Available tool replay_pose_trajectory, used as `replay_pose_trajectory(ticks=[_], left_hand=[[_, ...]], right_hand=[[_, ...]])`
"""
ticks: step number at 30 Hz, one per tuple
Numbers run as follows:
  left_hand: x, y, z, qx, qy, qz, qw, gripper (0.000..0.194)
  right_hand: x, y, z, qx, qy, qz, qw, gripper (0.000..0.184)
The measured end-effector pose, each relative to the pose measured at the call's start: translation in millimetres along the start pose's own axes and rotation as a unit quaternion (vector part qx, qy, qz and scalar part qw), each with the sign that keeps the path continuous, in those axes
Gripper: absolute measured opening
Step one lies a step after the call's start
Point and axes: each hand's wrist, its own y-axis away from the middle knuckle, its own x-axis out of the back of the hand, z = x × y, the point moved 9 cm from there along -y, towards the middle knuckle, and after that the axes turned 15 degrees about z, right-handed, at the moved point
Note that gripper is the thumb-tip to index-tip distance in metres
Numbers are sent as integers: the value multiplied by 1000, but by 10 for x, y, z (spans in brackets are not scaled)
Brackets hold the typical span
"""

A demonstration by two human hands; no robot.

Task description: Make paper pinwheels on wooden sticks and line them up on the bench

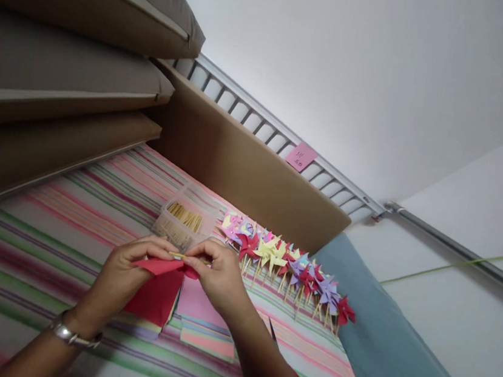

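Observation:
My left hand (125, 268) pinches a piece of red paper (157, 266), which is tilted and partly folded. From the other side my right hand (218, 273) closes on the same paper. A thin yellowish stick (176, 255) lies between the fingertips of both hands, along the paper's top edge. Right below are two stacks of coloured paper: one topped with a red sheet (153, 299), the other with a pink sheet (200, 304). Just beyond my fingers stands a clear plastic box (209, 217) holding short wooden sticks (186, 216).
Finished paper pinwheels (271, 252) on sticks lie in a row to the right. A dark pointed tool (272, 330) shows beside my right forearm. Behind are a brown board (255, 158) and a metal rail with a pink note (301, 156). Cushions (65, 61) rise at left.

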Motion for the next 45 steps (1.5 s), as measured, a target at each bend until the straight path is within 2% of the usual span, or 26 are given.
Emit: replay_pose_trajectory(ticks=[6,12,26,45], left_hand=[[4,6,-4,0,-15,0,1000,21],[16,-3,-22,1,-23,2,1000,13],[15,-9,-1,-8,-42,3,999,12],[-13,7,5,-14,-43,-21,999,14]], right_hand=[[7,-4,-6,2,8,14,1000,14],[21,1,-32,2,4,24,1000,16],[14,24,-22,6,11,24,1000,15],[51,89,-148,75,40,34,996,16]])
